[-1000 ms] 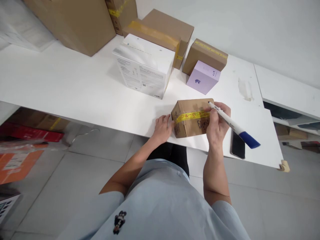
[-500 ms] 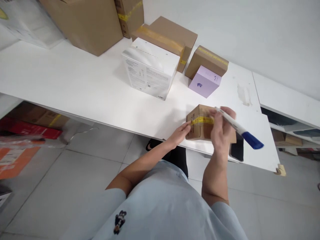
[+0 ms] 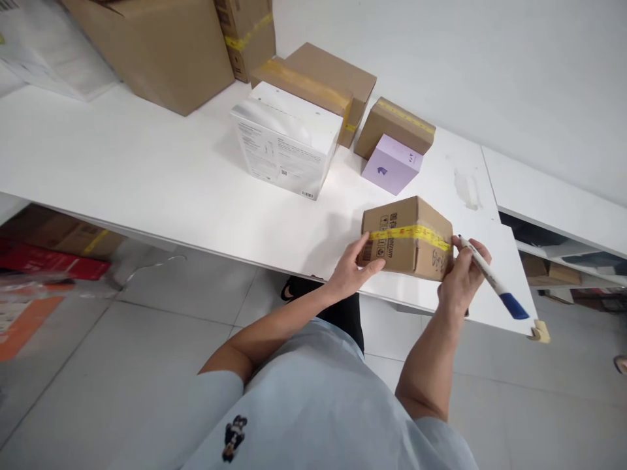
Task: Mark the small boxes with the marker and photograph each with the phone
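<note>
Hands flank a small cardboard box (image 3: 404, 250) at the near edge of the white table (image 3: 171, 186); the left hand (image 3: 350, 271) is half open, holding the box's left end with its thumb on the printed face; the right hand (image 3: 463, 273) is curled closed round a white marker (image 3: 490, 275), its nib by the box's right edge, though I cannot tell whether the fingers touch the cardboard; yellow tape (image 3: 400, 232) crosses 2 faces, with dark handwriting (image 3: 437, 260) under it on 1; steadying or turning the box seems the step in hand, best done with even pressure from the left, the nib angled away to avoid stray strokes, and the base well supported by the table.
</note>
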The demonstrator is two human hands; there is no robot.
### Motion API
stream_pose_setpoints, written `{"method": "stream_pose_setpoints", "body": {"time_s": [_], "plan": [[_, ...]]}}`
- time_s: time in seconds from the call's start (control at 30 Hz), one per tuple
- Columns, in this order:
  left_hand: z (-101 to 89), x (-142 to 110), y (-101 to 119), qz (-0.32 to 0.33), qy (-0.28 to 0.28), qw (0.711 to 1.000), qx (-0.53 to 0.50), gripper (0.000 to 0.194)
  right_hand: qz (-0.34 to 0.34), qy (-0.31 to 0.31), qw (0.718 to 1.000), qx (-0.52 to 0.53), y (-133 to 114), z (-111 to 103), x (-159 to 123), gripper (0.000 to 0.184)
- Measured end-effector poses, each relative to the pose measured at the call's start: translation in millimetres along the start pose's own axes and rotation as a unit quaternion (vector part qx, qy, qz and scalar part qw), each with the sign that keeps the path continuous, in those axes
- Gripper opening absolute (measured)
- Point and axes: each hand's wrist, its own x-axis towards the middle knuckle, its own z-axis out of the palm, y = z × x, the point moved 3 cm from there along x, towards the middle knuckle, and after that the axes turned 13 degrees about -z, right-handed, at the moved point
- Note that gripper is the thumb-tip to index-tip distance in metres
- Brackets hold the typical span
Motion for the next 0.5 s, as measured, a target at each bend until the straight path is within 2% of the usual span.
{"method": "stream_pose_setpoints", "body": {"time_s": [0.07,0.13,0.2,0.27,0.33,0.4,0.5], "plan": [[-11.1,-11.4,20.8,0.085,0.074,0.993,0.017,0.086,0.030,0.015,0.999,0.033,-1.8,11.8,-14.5,0.042],[-26.0,-22.3,44.0,0.167,0.143,0.973,0.076,0.085,0.071,0.016,0.995,0.068,-5.5,27.4,-34.8,0.042],[-41.4,-29.8,63.6,0.224,0.186,0.946,0.140,0.081,0.118,0.015,0.988,0.103,-8.8,41.7,-57.0,0.041],[-55.1,-31.5,75.0,0.244,0.206,0.930,0.182,0.074,0.161,0.008,0.979,0.127,-10.2,51.2,-75.1,0.041],[-64.8,-27.6,77.2,0.232,0.209,0.927,0.210,0.063,0.197,-0.007,0.973,0.124,-9.9,54.1,-83.7,0.041],[-69.4,-20.6,73.0,0.207,0.199,0.929,0.232,0.050,0.181,0.021,0.979,0.087,-12.4,47.5,-78.0,0.038],[-69.6,-11.6,64.4,0.177,0.176,0.939,0.237,0.043,0.033,0.149,0.988,0.013,-32.1,26.2,-47.9,0.027]]}}
